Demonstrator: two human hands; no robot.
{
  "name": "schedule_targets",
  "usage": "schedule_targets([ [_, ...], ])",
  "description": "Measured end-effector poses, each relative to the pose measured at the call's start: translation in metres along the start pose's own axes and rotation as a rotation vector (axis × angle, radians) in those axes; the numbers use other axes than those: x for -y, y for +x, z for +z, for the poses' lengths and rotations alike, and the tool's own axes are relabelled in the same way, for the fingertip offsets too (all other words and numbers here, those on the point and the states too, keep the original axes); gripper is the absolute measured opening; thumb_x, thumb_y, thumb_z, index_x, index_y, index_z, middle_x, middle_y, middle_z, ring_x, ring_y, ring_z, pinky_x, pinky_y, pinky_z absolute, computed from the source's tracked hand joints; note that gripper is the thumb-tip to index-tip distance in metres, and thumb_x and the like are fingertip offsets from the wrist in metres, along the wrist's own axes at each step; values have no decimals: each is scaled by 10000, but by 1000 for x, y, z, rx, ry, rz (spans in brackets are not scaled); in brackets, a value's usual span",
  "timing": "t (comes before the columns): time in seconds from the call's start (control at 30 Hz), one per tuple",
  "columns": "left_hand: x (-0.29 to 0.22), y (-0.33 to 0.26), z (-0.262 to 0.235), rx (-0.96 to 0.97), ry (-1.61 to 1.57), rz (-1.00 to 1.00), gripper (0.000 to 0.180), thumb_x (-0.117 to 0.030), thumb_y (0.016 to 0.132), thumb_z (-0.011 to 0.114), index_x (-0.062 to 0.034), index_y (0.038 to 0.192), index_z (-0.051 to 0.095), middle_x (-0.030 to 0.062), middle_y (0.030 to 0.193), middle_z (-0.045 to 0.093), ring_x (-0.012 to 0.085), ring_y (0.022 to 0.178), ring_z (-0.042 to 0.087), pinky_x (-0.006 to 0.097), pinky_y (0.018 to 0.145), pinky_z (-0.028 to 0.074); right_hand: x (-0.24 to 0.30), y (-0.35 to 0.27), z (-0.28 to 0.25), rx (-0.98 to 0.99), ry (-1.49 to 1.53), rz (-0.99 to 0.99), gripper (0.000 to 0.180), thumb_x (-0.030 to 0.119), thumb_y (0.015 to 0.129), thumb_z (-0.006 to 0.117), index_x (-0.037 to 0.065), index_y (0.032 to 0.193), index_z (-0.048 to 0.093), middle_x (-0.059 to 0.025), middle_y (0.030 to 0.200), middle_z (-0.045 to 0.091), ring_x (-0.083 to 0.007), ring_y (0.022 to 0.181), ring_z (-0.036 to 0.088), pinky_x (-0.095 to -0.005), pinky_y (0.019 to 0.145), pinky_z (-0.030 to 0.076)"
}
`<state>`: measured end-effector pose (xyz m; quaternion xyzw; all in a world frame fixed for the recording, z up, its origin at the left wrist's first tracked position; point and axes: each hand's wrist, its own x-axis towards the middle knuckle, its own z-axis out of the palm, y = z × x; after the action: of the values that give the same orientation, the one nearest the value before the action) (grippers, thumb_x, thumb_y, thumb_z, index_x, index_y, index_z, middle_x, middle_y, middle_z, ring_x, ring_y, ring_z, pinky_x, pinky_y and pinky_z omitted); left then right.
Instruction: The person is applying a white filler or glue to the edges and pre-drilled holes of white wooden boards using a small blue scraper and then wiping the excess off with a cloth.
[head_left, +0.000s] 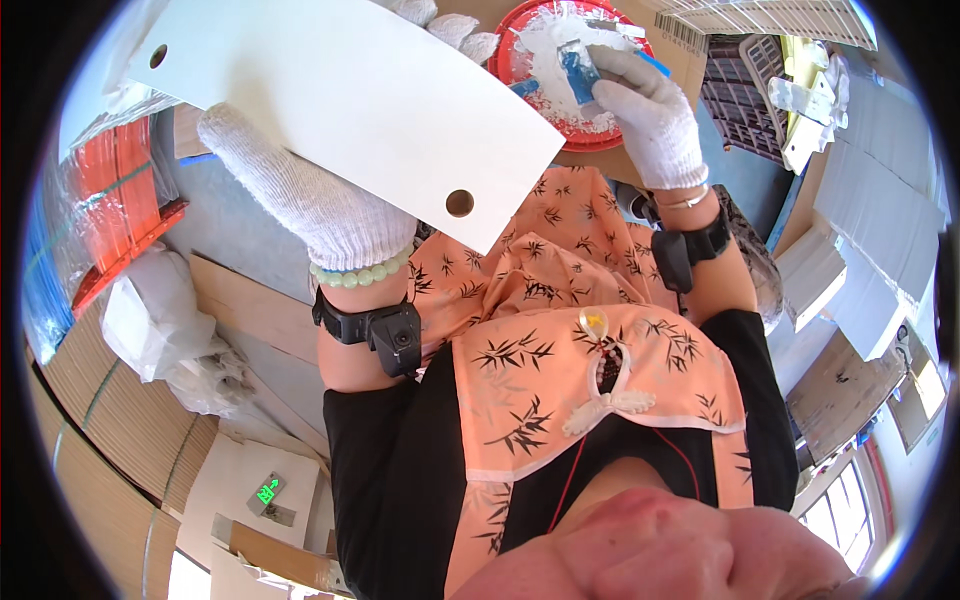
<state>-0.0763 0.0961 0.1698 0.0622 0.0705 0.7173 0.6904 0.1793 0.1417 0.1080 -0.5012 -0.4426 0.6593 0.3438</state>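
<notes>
My left hand, in a white knitted glove, holds a long white panel from beneath, most of its fingers hidden behind it. The panel is flat and tilted, with a round hole near each of two corners. My right hand, also gloved, grips a small blue scraper-like tool smeared with white, its fingers closed on it. This hand is over a round red tub of white paste or powder. Other blue and white pieces lie at the tub; their kind is unclear.
White gloved-looking or cloth lumps sit beside the tub, on cardboard. A dark plastic crate and stacked white panels stand at the right. On the left are wrapped orange and blue goods, clear plastic and stacked cardboard.
</notes>
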Motion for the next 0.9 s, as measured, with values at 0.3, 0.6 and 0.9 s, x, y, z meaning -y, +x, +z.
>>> schedule_targets([
  [0.3,1,4,17,-46,118,74,1012,-815,886,345,-1,1487,328,284,1332,504,449,1176,523,628,1054,372,39,-28,19,195,75,-38,394,125,914,611,-28,1263,510,-173,1125,666,-227,994,652,-358,911,523],
  [0.6,2,1,21,-143,218,175,984,-792,909,331,6,1484,329,277,1281,544,441,1119,567,605,1039,405,42,-48,24,65,-532,-698,541,-81,756,794,57,1214,541,-99,1265,587,-173,1078,617,-315,917,507],
  [0.9,1,2,18,-227,274,388,821,-696,961,383,-56,1474,360,217,1247,588,377,1079,603,550,964,486,48,-46,23,254,379,-35,451,266,948,646,-2,1297,547,-130,941,653,-180,704,599,-279,581,476],
])
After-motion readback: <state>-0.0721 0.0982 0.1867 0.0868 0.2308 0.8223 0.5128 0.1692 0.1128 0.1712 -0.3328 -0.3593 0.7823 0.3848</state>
